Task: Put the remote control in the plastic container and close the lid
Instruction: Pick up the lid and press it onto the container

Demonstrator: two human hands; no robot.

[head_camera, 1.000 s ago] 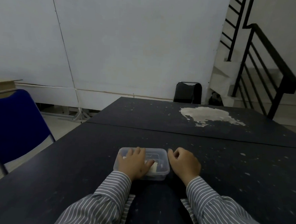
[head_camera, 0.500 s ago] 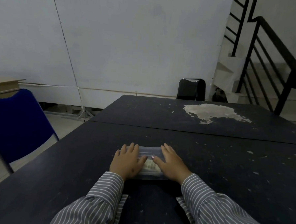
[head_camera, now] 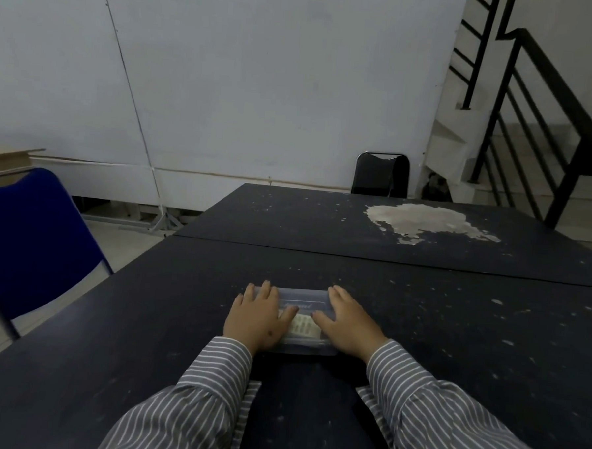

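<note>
A clear plastic container sits on the dark table in front of me, its lid lying on top. Through the lid I see the white remote control inside. My left hand lies flat on the left half of the lid, fingers spread. Flat on the right half rests my right hand, fingers apart. Both palms hide the container's side edges and part of the remote.
A blue chair stands at the table's left side. A black chair is at the far end, near a staircase with a black railing. A pale worn patch marks the far tabletop.
My right hand moved from beside the container onto its lid. Both hands now press flat on the lid, slightly further apart than half a second ago.
</note>
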